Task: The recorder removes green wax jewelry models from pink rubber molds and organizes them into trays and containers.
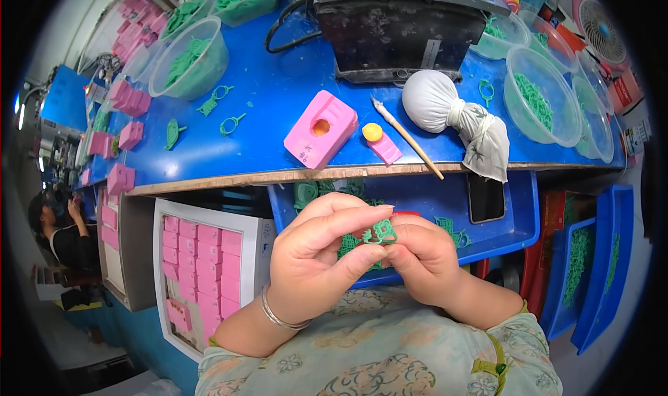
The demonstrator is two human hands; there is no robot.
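Both my hands meet over my lap, below the blue table's edge. My left hand (316, 257) and my right hand (424, 257) pinch a small green wax piece (379, 232) between their fingertips. A silver bangle circles my left wrist. Under the hands lies a blue tray (515, 215) holding more green wax pieces (452, 230) and a black phone (485, 196). On the table just above sit a pink rubber mould block (321, 128) with an orange hole and a smaller pink mould piece (381, 144).
A white cloth pouch (452, 114), a thin brush (407, 137) and a black machine (400, 27) stand on the blue table (250, 146). Clear bowls (191, 59) of green pieces line both sides. Pink moulds fill a white crate (202, 257) at left. Another person (62, 236) sits far left.
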